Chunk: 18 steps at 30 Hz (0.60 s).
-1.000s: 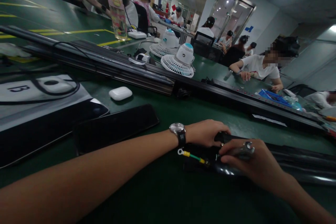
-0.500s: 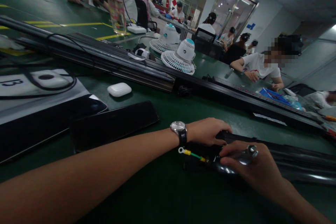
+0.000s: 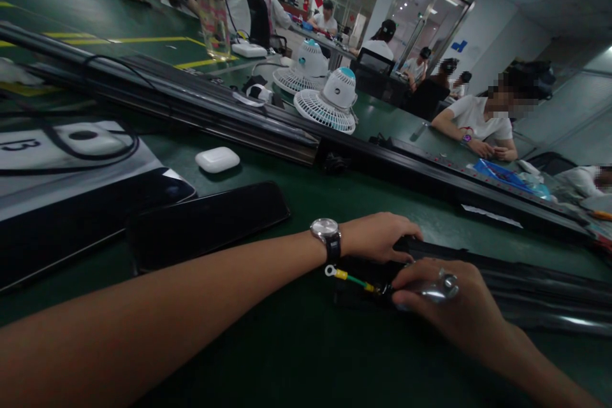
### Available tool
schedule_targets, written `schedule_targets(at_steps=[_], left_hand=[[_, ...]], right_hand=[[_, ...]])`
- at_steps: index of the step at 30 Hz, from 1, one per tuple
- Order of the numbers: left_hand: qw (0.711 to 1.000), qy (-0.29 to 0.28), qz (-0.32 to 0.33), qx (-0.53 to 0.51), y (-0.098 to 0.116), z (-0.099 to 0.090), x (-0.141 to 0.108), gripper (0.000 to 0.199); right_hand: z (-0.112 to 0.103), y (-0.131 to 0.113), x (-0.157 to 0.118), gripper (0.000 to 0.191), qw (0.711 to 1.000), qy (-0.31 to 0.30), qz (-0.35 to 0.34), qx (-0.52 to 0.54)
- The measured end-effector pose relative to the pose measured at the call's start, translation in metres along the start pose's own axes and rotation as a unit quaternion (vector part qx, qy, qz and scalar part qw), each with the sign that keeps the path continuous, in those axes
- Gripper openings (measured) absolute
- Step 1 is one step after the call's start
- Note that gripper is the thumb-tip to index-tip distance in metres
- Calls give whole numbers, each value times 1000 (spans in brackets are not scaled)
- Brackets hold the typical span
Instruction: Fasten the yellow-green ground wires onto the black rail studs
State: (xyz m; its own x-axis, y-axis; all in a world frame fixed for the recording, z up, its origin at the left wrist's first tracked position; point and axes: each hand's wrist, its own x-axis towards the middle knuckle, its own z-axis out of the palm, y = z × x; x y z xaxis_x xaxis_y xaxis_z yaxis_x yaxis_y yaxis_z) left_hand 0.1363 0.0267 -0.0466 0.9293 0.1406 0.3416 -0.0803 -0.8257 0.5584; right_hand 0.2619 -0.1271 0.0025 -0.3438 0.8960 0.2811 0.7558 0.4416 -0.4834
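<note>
My left hand (image 3: pixel 382 236), below a wristwatch (image 3: pixel 326 229), is closed over the end of a long black bar (image 3: pixel 535 293) lying on the green table. My right hand (image 3: pixel 459 306) grips a shiny metal wrench (image 3: pixel 437 289), its open jaw sticking up above the fingers. The wrench's lower end is hidden at the bar's end. Just left of my right fingertips, a short green wire (image 3: pixel 356 281) with yellow sleeves and a ring terminal (image 3: pixel 329 271) sticks out from the bar's end.
A black phone (image 3: pixel 210 223), a larger dark tablet-like device (image 3: pixel 95 223) and a white earbud case (image 3: pixel 217 160) lie to the left. Long black rails (image 3: pixel 430 178) cross the table beyond my hands. Two white fans (image 3: pixel 329 99) and a bottle (image 3: pixel 213 19) stand behind. Several people sit farther back.
My right hand has moved slightly left, and the wrench has turned so that its open jaw shows. My left hand stays put. A person at the right has brought their hands together.
</note>
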Motion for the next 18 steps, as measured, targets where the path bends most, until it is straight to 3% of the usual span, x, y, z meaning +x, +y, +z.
schedule_targets(at_steps=[18], left_hand=[[1000, 4, 1, 6, 1, 0, 0, 36]], right_hand=[[-4, -2, -1, 7, 999, -45, -24, 9]])
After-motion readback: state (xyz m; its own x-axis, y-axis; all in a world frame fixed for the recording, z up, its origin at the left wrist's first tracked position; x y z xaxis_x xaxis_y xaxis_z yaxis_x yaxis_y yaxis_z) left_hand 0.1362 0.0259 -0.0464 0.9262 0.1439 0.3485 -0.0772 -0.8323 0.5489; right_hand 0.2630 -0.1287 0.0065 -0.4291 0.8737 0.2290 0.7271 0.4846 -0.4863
